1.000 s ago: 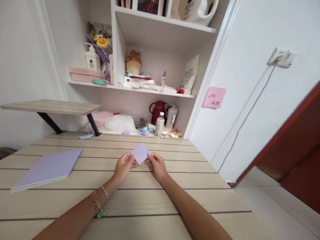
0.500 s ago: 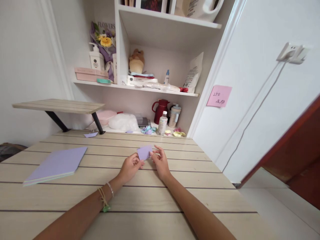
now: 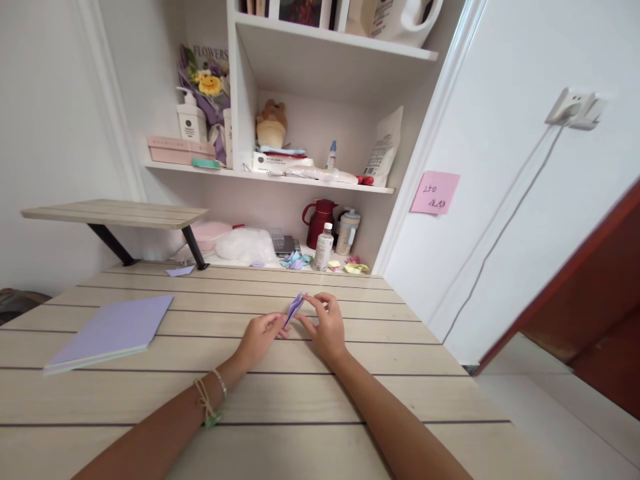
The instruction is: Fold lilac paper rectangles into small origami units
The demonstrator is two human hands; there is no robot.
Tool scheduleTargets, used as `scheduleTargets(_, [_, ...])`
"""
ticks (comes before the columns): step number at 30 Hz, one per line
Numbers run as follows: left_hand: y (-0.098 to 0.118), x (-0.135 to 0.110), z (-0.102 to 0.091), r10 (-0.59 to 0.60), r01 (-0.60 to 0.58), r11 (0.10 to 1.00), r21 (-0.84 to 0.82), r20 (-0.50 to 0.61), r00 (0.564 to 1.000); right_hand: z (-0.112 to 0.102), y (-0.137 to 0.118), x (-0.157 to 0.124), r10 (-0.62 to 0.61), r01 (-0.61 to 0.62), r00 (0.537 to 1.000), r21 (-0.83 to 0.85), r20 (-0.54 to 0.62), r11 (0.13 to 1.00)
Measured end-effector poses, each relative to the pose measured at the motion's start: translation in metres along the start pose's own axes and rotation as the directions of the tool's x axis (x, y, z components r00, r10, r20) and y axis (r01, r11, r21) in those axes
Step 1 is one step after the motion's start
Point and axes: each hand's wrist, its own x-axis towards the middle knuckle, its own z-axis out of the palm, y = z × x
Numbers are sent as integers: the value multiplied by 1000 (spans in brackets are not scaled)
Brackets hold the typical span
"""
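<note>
A small folded piece of purple paper (image 3: 295, 307) is held above the table, tilted so that I see it nearly edge-on with its layers a little apart. My left hand (image 3: 263, 339) pinches its lower left end between thumb and fingers. At the upper corner, the index fingertip of my right hand (image 3: 327, 330) touches the paper, while the thumb is by its lower edge. To the left lies a stack of coloured paper sheets (image 3: 113, 327), purple on top. A smaller purple paper piece (image 3: 180, 271) rests near the riser's leg.
A wooden riser (image 3: 115, 212) on black legs stands at the table's back left. Along the back are a plastic bottle (image 3: 323, 248), folded paper pieces (image 3: 296, 260), a red jug (image 3: 319, 223) and a lidded cup (image 3: 347, 233). Shelves rise behind.
The folded paper has turned from showing its flat face to nearly edge-on. My right hand has shifted slightly, its index fingertip now at the paper's top corner.
</note>
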Motion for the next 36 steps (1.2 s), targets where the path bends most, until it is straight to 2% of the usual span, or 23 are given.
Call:
scheduleTargets(8, [-1,3,-2,-24,24,999,-28,-24,999,-1,-4,0,-5,5,1000,56,13,998])
scheduleTargets(15, [-1,4,-3,-22,20,999,-27,-63,998,-4,-6,4,-98,93,994,83,47,992])
scheduleTargets(20, [-3,7,-7,-86,75,990,-120,-89,992,-5,-8,4,-90,86,995,97,43,992])
scheduleTargets(23, [-2,7,-9,-118,104,976,-189,-63,991,-5,-10,4,-113,108,993,114,38,988])
scheduleTargets(26, [-1,6,-9,-131,119,970,-212,-44,990,-5,-11,4,-154,145,986,122,70,982])
scheduleTargets(31, [-5,7,-9,-118,100,972,-211,-76,990,-6,-13,3,-207,190,968,126,139,974])
scheduleTargets(33, [-6,8,-10,-115,89,968,-236,-99,988,-5,-15,2,-172,155,978,144,118,977])
scheduleTargets(36, [-6,8,-12,-122,81,955,-284,-128,984,-3,-16,0,-31,4,994,243,107,970])
